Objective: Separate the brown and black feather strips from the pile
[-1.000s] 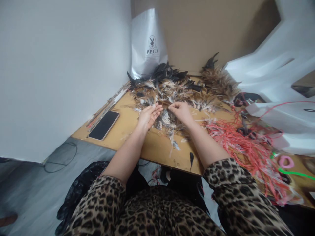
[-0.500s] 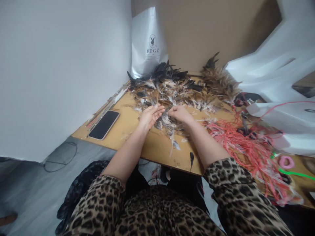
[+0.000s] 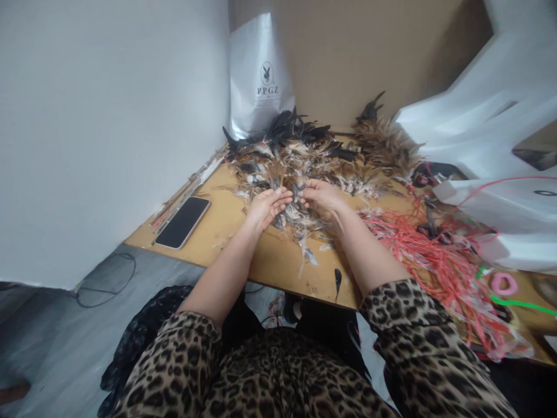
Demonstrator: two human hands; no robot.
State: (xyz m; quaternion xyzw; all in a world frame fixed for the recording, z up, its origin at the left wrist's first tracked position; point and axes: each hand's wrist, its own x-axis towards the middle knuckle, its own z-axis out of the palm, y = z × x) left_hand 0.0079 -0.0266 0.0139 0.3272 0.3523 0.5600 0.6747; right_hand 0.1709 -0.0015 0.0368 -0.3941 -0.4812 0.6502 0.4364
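Over the near edge of a large pile of brown, black and whitish feathers [image 3: 300,157], my left hand [image 3: 268,208] is turned partly palm up. Its thumb presses against the fingers, and brown feathers [image 3: 275,174] stand up from the pinch. Just to its right, my right hand [image 3: 322,197] has its thumb and fingertips closed together, facing the left fingertips across a small gap. What the right fingers grip is too small to tell. Loose greyish feathers [image 3: 300,223] lie beneath both hands on the wooden tabletop [image 3: 278,264].
A phone [image 3: 183,223] lies at left, before a white wall. A silvery-white bag [image 3: 261,75] stands behind the feathers. At right are a tangle of red strings [image 3: 435,261], a pink ring [image 3: 503,284], a green strip [image 3: 522,305] and white plastic bags [image 3: 478,122].
My right hand has shifted slightly up, and its fingers have turned over more toward the left hand. My left hand has stayed almost in place. The view has moved slightly.
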